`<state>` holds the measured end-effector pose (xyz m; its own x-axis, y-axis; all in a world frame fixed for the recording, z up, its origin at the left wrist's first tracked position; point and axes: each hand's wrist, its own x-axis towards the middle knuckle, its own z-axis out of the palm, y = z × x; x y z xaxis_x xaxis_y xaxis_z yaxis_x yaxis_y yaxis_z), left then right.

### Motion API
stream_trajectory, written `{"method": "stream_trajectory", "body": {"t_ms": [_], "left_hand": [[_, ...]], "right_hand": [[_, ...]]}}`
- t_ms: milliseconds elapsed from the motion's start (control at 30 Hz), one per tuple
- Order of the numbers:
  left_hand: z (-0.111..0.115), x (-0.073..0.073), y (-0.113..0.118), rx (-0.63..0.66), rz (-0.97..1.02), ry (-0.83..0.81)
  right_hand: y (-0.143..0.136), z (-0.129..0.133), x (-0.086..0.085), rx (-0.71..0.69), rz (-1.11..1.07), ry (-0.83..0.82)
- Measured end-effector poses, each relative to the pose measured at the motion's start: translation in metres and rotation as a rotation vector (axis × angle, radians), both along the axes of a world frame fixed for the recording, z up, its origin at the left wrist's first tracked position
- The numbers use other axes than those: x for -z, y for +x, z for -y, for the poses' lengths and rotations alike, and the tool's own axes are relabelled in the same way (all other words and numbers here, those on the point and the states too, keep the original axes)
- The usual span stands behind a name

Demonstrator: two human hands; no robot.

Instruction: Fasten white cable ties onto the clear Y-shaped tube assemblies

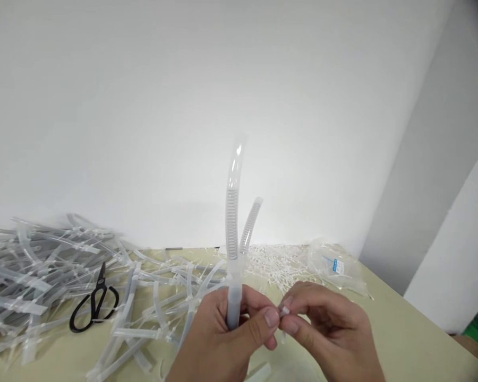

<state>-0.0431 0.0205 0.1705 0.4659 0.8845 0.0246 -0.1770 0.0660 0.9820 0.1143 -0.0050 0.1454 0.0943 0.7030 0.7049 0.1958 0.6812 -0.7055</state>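
Observation:
My left hand [227, 334] is closed round the lower part of a clear plastic tube [232, 223], which stands upright with a slight bend. Fine ribs like a coil show along its middle. A second, thinner ribbed tube [250, 225] branches up to the right from near the grip; their joint is partly hidden. My right hand [330, 326] pinches a small white plastic piece [284, 311] between thumb and forefinger. The fingertips of both hands meet at this piece, and what lies behind them is hidden.
A large heap of clear tubes [16, 281] covers the left of the table [390, 323]. Black-handled scissors [97, 302] lie on it. Thin white plastic strips [273, 265] are piled at the back, beside a clear bag [352, 270] with a blue label. A white wall [143, 106] rises behind.

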Motion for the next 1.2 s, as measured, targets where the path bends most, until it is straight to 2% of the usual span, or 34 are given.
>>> {"method": "stream_trajectory", "body": {"t_ms": [233, 400, 467, 633, 833, 967, 1200], "left_hand": [[-0.002, 0.001, 0.001, 0.033, 0.01, 0.006], [-0.001, 0.004, 0.003, 0.058, 0.076, -0.04], [0.0, 0.006, 0.004, 0.071, 0.099, -0.051], [-0.001, 0.004, 0.008, 0.058, 0.116, -0.077], [0.0, -0.003, 0.005, -0.001, 0.017, -0.008], [-0.001, -0.003, 0.004, -0.052, -0.044, 0.013], [-0.001, -0.002, 0.005, -0.088, -0.062, 0.055]], "right_hand": [[0.005, 0.001, 0.004, -0.215, -0.157, -0.266], [0.003, 0.003, -0.007, -0.458, -0.209, -0.455], [0.001, 0.004, -0.01, -0.5, -0.202, -0.49], [0.001, 0.002, -0.007, -0.448, -0.193, -0.45], [0.006, -0.001, -0.003, -0.329, -0.352, -0.481], [0.008, -0.001, -0.002, -0.275, -0.296, -0.478], [0.003, 0.004, -0.005, -0.277, -0.206, -0.504]]}}
